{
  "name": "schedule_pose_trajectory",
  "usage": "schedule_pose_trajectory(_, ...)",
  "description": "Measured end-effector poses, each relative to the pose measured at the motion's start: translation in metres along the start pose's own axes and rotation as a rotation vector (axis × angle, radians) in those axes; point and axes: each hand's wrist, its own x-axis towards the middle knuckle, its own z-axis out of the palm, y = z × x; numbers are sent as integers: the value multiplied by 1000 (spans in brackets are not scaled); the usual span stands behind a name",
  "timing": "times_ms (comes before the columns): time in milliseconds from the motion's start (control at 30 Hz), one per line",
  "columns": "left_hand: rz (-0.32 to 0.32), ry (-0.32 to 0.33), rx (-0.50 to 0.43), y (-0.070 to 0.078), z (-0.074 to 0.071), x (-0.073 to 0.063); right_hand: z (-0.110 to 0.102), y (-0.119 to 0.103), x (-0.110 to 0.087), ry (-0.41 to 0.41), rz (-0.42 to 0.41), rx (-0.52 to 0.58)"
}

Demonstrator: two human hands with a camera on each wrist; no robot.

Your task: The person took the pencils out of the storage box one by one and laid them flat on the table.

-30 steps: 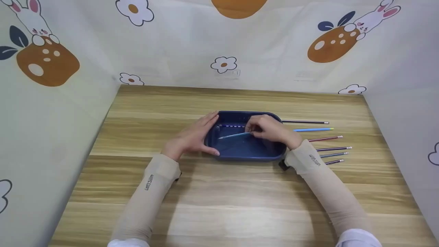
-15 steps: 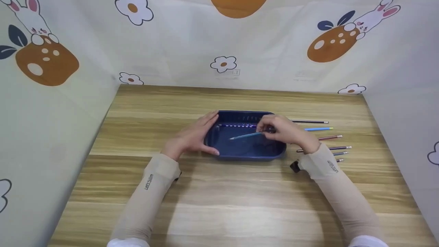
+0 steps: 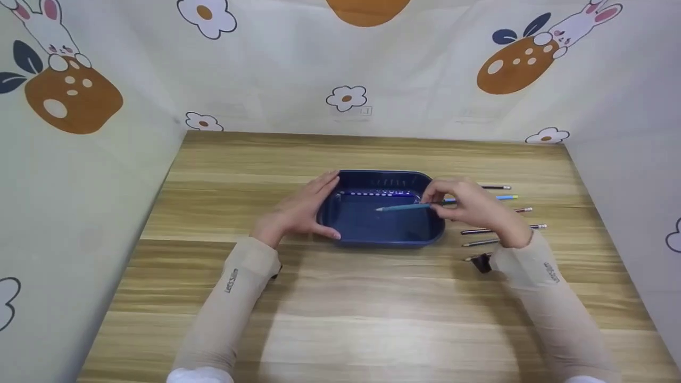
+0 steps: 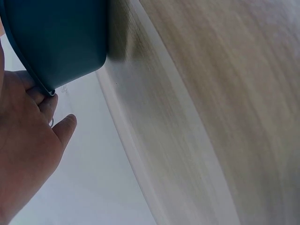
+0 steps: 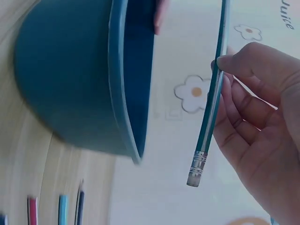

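Note:
My left hand (image 3: 301,211) rests at the left end of a dark blue plastic bin (image 3: 383,244), its fingers straight and spread, thumb on the near rim. In the left wrist view, fingertips touch the bin's rim (image 4: 52,92). My right hand (image 3: 468,205) pinches a teal pencil (image 3: 404,207) between thumb and fingers. That pencil is held above the bin's right part, its point facing left. The right wrist view shows its silver ferrule and eraser end (image 5: 193,178) free below the hand. Inside the bin, a purple-and-white dotted pencil (image 3: 372,193) lies along the far wall.
Several pencils lie on the wooden table (image 3: 372,308) to the bin's right, including a black pencil (image 3: 495,187), a blue pencil (image 3: 508,197) and a dark pencil (image 3: 476,231). My right forearm partly covers them. A printed cloth (image 3: 266,69) encloses the table's back and sides.
My right hand has moved right with the teal pencil, from the middle of the bin to its right rim. More of the dotted pencil shows. The left hand and bin stay put.

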Motion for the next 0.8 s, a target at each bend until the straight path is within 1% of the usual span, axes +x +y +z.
schedule_pose_trajectory(67, 10, 10, 4, 0, 0, 0, -3, 3, -11, 21, -23, -10)
schedule_pose_trajectory(133, 6, 8, 11, 0, -1, 0, -6, 5, -23, 22, -27, 0)
schedule_pose_trajectory(300, -4, 0, 18, 0, 0, 0, -13, 10, -55, -41, 24, 96)
schedule_pose_trajectory(433, -8, 0, 24, -1, 2, 0, -17, 16, -80, -83, 45, 125)
schedule_pose_trajectory(533, -12, 1, 18, -1, 2, 1, -19, 20, -97, -112, 85, 125)
schedule_pose_trajectory(667, -7, 6, 16, -1, 3, 1, -19, 26, -119, -155, 176, 131)
schedule_pose_trajectory(800, -2, 6, 22, -1, 3, 1, -14, 33, -140, -165, 238, 143)
